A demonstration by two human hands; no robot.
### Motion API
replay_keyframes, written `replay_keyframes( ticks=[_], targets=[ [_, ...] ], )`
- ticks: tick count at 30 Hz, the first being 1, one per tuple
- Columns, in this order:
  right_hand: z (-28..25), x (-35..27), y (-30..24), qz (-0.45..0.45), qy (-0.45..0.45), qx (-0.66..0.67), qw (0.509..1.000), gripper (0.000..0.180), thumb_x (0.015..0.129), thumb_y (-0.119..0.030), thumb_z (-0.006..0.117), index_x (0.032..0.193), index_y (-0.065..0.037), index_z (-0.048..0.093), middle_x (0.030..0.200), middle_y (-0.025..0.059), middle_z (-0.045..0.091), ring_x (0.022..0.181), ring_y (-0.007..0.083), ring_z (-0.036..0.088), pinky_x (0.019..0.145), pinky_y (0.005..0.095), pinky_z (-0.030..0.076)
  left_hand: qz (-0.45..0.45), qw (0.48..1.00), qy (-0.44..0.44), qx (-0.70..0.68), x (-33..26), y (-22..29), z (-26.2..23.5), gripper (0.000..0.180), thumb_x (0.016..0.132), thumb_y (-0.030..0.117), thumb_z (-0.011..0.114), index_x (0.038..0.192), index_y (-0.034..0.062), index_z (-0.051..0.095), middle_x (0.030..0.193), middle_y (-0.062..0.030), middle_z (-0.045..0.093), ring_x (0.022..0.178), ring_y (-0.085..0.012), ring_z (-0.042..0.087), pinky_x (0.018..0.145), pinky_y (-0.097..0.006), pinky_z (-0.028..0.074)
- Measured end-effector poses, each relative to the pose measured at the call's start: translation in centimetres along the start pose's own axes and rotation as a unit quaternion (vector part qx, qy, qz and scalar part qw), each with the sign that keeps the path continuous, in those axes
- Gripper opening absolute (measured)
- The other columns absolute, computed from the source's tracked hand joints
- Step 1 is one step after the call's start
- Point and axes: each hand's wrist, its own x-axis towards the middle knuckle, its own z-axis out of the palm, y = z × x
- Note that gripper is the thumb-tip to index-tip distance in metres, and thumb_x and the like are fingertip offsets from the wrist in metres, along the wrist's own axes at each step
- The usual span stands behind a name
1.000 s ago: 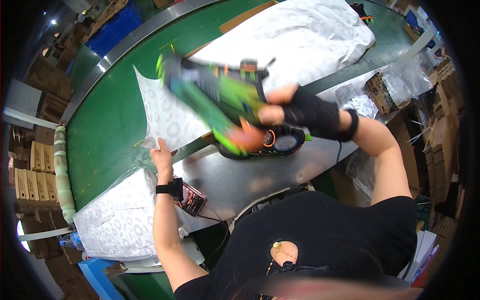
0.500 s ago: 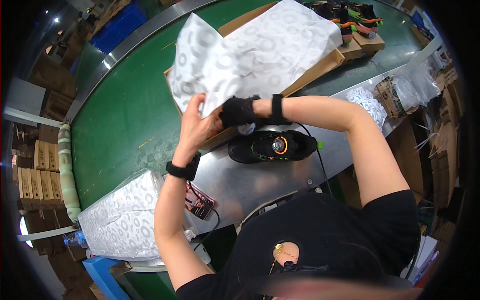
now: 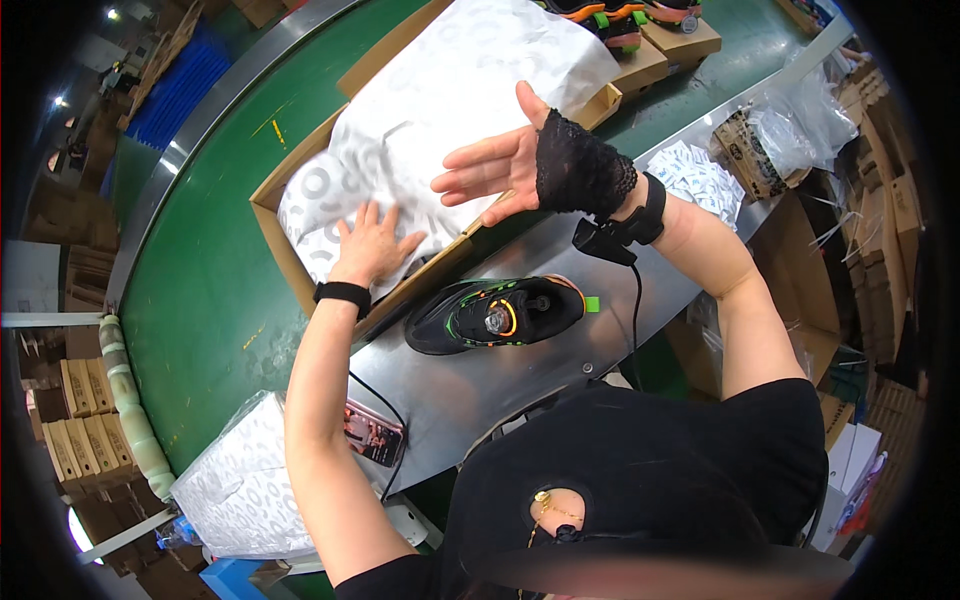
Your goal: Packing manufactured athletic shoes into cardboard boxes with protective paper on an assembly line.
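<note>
White patterned tissue paper (image 3: 430,110) lies across the inside of a long cardboard box (image 3: 285,250), covering its contents. My left hand (image 3: 370,245) rests on the paper at the box's near left corner, fingers spread. Over the near edge of the box hovers my right hand (image 3: 525,170), open, palm partly showing and nothing in it; it wears a black lace fingerless covering. A black shoe (image 3: 470,318) with green and orange trim lies on its own on the metal tabletop (image 3: 450,390), just in front of the box.
A green conveyor (image 3: 200,310) runs behind the box. Black and orange shoes (image 3: 625,20) sit on cardboard boxes (image 3: 680,45) at the far right. Small white packets (image 3: 690,180) lie piled at right. A phone (image 3: 375,435) and a stack of patterned paper (image 3: 240,490) are at left.
The raised left part of the tissue paper has come down flat in the box. My hands have moved apart: the left presses on the paper, the right has lifted away to the right.
</note>
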Motion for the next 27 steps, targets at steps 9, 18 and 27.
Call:
replay_keyframes(
  ticks=[9, 18, 27],
  targets=[
    [-2.9, -4.5, 2.4, 0.066, 0.313, -0.549, 0.772, 0.051, 0.085, -0.04, 0.047, 0.05, -0.003, 0.05, 0.045, 0.0072, 0.051, 0.049, 0.016, 0.055, 0.056, 0.0268, 0.045, 0.018, 0.959, 0.147, -0.241, -1.1, 0.5, -2.0, 0.043, 0.074, 0.034, 0.064, 0.101, 0.0018, 0.058, 0.102, -0.0212, 0.056, 0.098, -0.0307, 0.053, 0.082, -0.041, 0.042],
    [-11.2, -6.8, 5.2, 0.099, 0.254, -0.849, 0.453, 0.058, 0.069, -0.051, 0.06, 0.104, -0.004, 0.05, 0.102, 0.0166, 0.057, 0.105, 0.0327, 0.048, 0.091, 0.0465, 0.029, 0.172, 0.945, 0.04, -0.274, -9.1, 11.0, -1.8, 0.091, 0.049, 0.038, 0.081, 0.12, 0.0007, 0.037, 0.123, -0.0197, 0.041, 0.115, -0.0334, 0.04, 0.097, -0.044, 0.028],
    [-18.9, -7.2, 6.4, 0.044, 0.172, -0.914, 0.365, 0.033, 0.082, -0.037, 0.046, 0.087, -0.008, 0.06, 0.089, 0.016, 0.061, 0.086, 0.0302, 0.058, 0.072, 0.0378, 0.045, -0.082, 0.822, 0.101, -0.554, -9.9, 9.6, -3.7, 0.05, 0.059, 0.025, 0.076, 0.095, -0.0027, 0.056, 0.087, -0.0096, 0.062, 0.078, -0.0177, 0.059, 0.071, -0.028, 0.046]
  ],
)
